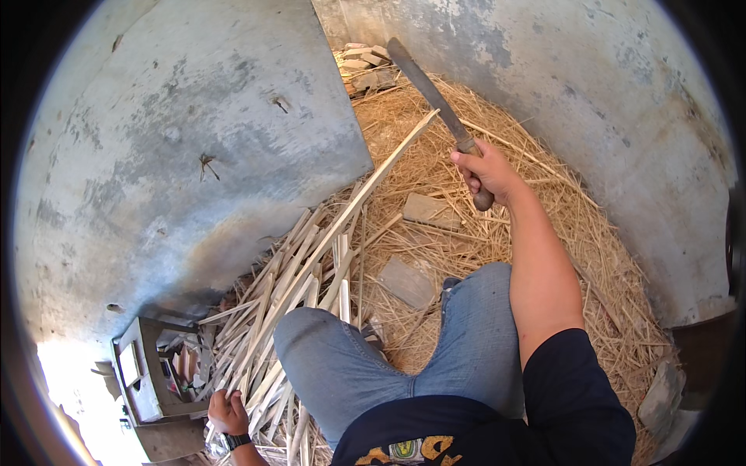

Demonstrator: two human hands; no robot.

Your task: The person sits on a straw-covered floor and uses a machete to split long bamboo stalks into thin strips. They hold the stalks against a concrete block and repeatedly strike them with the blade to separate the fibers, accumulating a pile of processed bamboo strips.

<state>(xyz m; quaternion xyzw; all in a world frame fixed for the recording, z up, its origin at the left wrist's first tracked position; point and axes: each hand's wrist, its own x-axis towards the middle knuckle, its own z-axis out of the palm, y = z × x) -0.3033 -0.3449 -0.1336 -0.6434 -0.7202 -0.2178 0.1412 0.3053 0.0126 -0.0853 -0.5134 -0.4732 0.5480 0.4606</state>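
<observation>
My right hand (488, 172) is wrapped round the worn handle of a machete (426, 84), its long dark blade pointing up and to the left. At the lower left, my left hand (228, 412), a dark watch on its wrist, is closed at the lower end of a long pale bamboo strip (365, 189). That strip slants up to the right, its far tip close beside the machete blade. Under and beside it lies a heap of split bamboo strips (294, 264), partly hidden behind my left knee.
Thin shavings (559, 210) cover the floor, with a flat block (406, 283) and a brick-like slab (430, 210) among them. Grey walls (233, 101) stand left and right. A wooden cabinet (148, 380) with clutter is at the lower left. Short wood pieces (365, 58) lie at the far corner.
</observation>
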